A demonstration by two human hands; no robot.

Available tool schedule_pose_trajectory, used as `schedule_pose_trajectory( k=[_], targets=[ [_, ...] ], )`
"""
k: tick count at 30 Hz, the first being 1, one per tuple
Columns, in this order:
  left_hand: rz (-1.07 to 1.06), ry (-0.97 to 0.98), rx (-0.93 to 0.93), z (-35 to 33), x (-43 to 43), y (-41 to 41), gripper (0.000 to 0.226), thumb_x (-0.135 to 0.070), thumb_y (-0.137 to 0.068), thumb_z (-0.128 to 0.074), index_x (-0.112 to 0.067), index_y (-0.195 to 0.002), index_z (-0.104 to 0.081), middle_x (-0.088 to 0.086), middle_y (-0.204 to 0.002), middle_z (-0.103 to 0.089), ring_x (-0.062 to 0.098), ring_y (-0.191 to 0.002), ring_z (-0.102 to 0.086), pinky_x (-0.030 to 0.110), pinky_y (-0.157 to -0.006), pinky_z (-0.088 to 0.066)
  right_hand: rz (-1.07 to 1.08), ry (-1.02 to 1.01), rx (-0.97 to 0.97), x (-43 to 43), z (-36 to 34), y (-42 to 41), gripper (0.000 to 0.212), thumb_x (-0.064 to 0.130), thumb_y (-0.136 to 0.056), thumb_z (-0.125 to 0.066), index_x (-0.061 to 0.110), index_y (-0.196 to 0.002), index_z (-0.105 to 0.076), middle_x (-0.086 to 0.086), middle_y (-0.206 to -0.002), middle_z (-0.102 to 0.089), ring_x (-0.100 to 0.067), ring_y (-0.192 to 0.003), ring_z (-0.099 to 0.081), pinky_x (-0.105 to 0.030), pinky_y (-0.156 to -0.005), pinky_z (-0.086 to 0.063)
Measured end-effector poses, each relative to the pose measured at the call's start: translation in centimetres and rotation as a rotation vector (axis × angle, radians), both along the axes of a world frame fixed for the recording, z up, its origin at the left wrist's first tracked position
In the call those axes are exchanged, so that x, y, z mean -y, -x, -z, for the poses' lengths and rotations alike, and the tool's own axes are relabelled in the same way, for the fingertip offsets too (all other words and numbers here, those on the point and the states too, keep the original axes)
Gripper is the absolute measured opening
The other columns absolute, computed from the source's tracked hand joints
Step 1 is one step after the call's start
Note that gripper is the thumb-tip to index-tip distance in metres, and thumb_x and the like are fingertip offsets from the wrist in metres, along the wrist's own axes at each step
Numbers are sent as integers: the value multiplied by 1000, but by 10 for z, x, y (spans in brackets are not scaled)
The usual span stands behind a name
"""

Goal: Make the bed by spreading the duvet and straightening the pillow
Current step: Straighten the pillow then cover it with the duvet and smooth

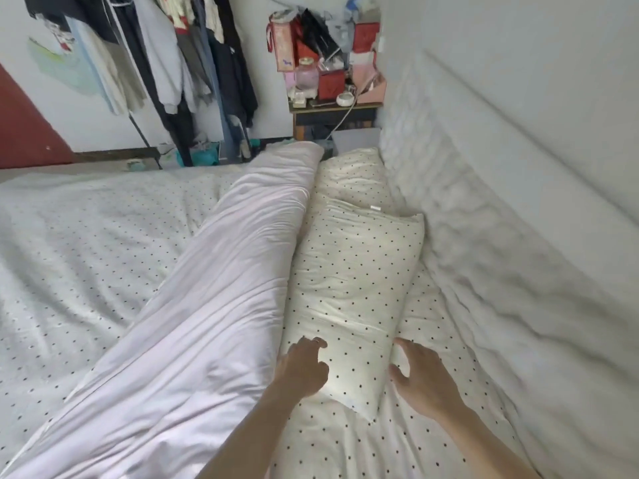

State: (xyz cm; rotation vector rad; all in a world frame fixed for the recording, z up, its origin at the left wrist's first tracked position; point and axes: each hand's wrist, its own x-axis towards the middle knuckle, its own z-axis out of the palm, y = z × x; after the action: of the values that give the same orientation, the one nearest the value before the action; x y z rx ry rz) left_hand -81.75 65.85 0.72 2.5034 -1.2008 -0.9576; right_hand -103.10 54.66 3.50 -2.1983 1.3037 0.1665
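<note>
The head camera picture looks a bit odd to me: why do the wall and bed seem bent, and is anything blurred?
Head view: the wide-angle lens bows straight lines, so the headboard curves toward the right edge; soft daylight, no harsh shadows; a bright patch on the pillow near the left hand; the right hand and frame edges look slightly smeared.

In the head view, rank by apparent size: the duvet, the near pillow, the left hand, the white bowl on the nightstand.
1. duvet
2. near pillow
3. left hand, enlarged by nearness to the camera
4. white bowl, far away
</note>
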Motion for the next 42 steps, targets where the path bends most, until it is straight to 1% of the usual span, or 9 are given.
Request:
schedule_pose_trajectory(
  k=[11, 16, 22, 27, 30, 33, 35, 38, 42],
  targets=[
    [-434, -18, 65, 200, 68, -23, 57, -49, -97, -39, -44, -151, -21, -11, -163, 2, 20, -148, -9, 44, -120, -13, 458, -660, 251, 57, 220, -18, 101, 68, -79, -68, 19, -155, -23, 2, -154, -41, -16, -142, -40, -25, -107, -33],
    [-555, 95, 145, 236, 70, -82, 72, -61, -93, -42, -40, -154, -10, -5, -163, -13, 17, -149, -12, 37, -119, -5, 678, -635, 450, 59, 267, -44, 63, 55, -81, -76, 19, -125, -48, 5, -115, -63, -19, -108, -61, -32, -93, -47],
    [-718, 73, -19, 231, 84, -104, 100, -81, -80, -39, -19, -155, -17, 15, -160, -23, 35, -147, -18, 44, -121, -8, 570, -360, 491, 104, 199, -16, 23, 47, -84, -75, 26, -84, -65, 12, -70, -71, 5, -61, -63, -10, -51, -41],
    [-756, 47, -542, 211, 124, -27, 107, -72, -73, -64, -15, -153, -22, 11, -151, -37, 32, -134, -40, 43, -108, -34, 746, -261, 313, 207, 135, 75, 24, 44, -83, -73, 22, -92, -73, 5, -79, -74, -20, -76, -70, -29, -60, -48],
    [-732, -76, -435, 213, 145, 39, 110, -77, -71, -62, -19, -153, -17, 18, -145, -37, 37, -131, -40, 46, -107, -34, 635, -179, -11, 228, 145, 122, 18, 22, -84, -61, 6, -84, -69, -12, -79, -70, -37, -82, -67, -32, -61, -42],
    [-844, -92, -405, 213, 157, 56, 116, -80, -59, -56, -27, -153, -14, 19, -146, -34, 41, -132, -37, 52, -109, -33, 550, -250, -170, 226, 175, 140, 16, 12, -85, -57, 10, -69, -56, -7, -68, -60, -25, -66, -60, -30, -61, -40],
    [-882, -20, -480, 217, 160, 49, 121, -76, -54, -61, -26, -153, -14, 18, -148, -36, 39, -132, -40, 50, -109, -35, 544, -185, -123, 225, 189, 135, 10, 11, -88, -54, 9, -96, -58, -8, -91, -63, -28, -87, -62, -34, -74, -48],
    [-894, 47, -369, 219, 166, 53, 126, -79, -50, -58, -19, -153, -16, 15, -149, -38, 36, -135, -40, 47, -109, -36, 481, 16, 69, 229, 197, 114, 51, 5, -87, -51, 7, -138, -48, -10, -137, -56, -31, -129, -48, -47, -107, -43],
    [-904, 28, -206, 224, 178, 64, 125, -91, -48, -50, -30, -152, -12, 11, -147, -37, 35, -132, -42, 52, -104, -40, 408, -23, 221, 249, 202, 92, 78, 44, -88, -66, 22, -154, -31, -3, -156, -39, -24, -145, -32, -47, -118, -32]
  ],
)
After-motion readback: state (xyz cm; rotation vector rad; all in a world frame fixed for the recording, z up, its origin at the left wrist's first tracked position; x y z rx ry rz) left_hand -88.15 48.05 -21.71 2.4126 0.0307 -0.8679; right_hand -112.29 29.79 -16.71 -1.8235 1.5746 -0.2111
